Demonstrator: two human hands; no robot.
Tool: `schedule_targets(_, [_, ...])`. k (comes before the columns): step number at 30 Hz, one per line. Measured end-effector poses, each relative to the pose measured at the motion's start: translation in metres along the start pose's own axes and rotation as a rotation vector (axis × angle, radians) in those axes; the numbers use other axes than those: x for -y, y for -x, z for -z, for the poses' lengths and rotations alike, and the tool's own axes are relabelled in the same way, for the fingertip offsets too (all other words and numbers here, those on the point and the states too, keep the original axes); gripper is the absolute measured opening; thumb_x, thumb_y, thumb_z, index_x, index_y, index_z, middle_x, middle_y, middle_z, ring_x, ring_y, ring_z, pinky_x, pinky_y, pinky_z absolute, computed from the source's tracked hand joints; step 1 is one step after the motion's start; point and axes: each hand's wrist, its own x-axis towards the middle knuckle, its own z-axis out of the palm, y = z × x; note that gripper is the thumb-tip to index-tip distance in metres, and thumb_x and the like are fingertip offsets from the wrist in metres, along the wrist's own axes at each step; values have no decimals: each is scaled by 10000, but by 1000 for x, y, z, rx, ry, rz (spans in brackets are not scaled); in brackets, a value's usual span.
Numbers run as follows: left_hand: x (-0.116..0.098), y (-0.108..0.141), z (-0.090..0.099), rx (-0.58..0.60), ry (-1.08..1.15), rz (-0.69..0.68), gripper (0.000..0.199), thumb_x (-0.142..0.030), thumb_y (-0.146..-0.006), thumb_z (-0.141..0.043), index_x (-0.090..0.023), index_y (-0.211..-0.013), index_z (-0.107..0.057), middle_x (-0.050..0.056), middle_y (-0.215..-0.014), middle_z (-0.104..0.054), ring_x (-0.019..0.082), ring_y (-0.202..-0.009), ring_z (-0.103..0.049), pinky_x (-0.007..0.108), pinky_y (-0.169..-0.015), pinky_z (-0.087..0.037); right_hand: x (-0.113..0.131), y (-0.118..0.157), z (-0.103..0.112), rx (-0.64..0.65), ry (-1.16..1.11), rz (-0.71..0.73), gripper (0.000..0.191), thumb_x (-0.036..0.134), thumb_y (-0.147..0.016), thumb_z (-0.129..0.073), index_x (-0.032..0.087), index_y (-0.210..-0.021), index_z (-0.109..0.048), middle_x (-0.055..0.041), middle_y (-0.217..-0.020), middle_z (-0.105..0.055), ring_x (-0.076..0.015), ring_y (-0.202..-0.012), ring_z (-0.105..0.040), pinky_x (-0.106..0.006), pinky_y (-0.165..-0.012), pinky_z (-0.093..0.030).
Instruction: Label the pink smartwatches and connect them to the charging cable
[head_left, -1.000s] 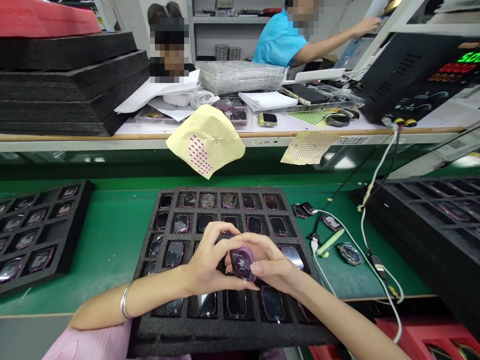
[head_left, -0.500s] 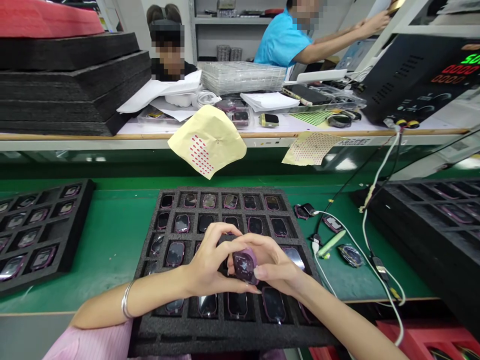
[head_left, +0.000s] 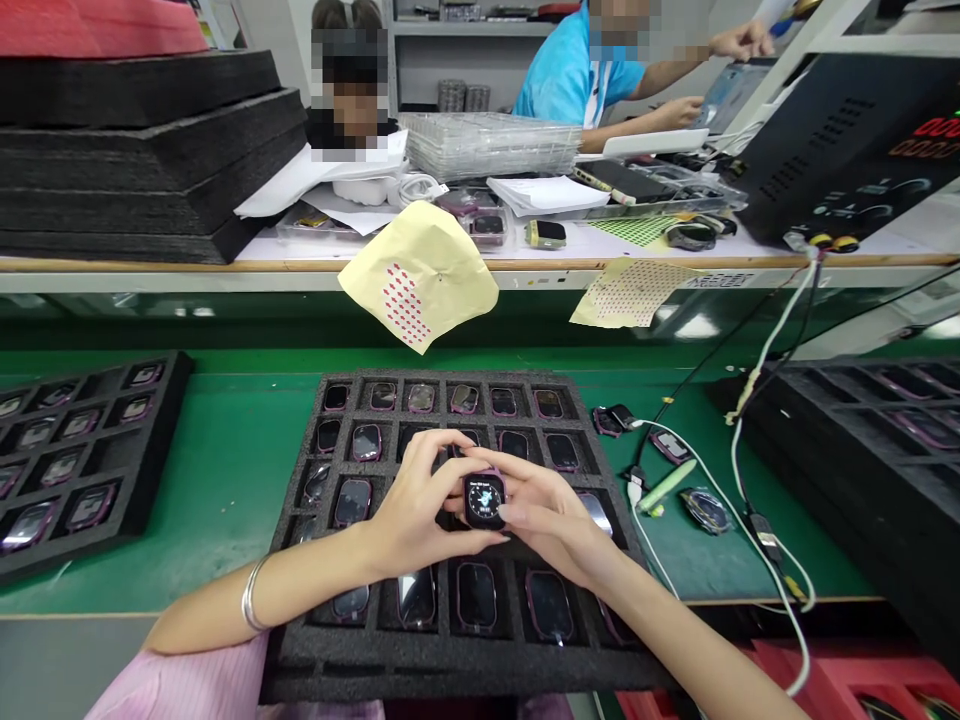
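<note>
A small purple-framed watch (head_left: 484,499) with a lit dial on its screen is held between both hands, above a black foam tray (head_left: 450,680). My left hand (head_left: 424,505) has its fingers curved round the watch's left side. From the right, my right hand (head_left: 546,510) grips it, with the thumb at the lower right of the screen. Several dark-screened watches (head_left: 476,596) rest in the tray's compartments; the hands hide some compartments in the middle.
Another foam tray (head_left: 142,480) lies at the left, and a black tray stack (head_left: 862,480) at the right. White cables (head_left: 739,480), a green tool (head_left: 667,487) and loose watch parts lie right. Two people are beyond the shelf (head_left: 300,268).
The watch has turned so its screen faces the camera more squarely, and the dial looks clearer. The person in blue has lowered one arm. The view has shifted slightly.
</note>
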Motion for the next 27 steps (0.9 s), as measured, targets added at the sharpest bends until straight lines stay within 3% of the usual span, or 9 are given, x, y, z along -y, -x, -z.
schedule_targets(10, [0,2,-2,35,-16,39,485,-284,-740,-714,-208,-1164,-492,119,-1218,-440,270,-1136,-429,431,-939,-411,-15,5,11,-47,215,71,574,144,-817,-658,270,-1346,-473,-87,-1244,-608,-250,-1100,-608,-422,-981,-450])
schedule_targets(23, [1,3,-4,45,-15,42,482,-313,-743,-717,-197,-1158,-499,124,-1211,-434,268,-1130,-429,431,-939,-412,-16,5,11,-74,234,91,498,170,-845,-642,274,-1315,-514,-74,-1210,-627,-242,-1050,-635,-433,-980,-457])
schedule_targets(27, [2,4,-2,17,56,36,507,-324,-694,-764,-201,-1123,-523,124,-1205,-431,277,-1140,-437,440,-948,-411,-12,4,6,-83,189,57,454,253,-860,-644,266,-1300,-532,-87,-1193,-638,-261,-1075,-621,-435,-947,-479])
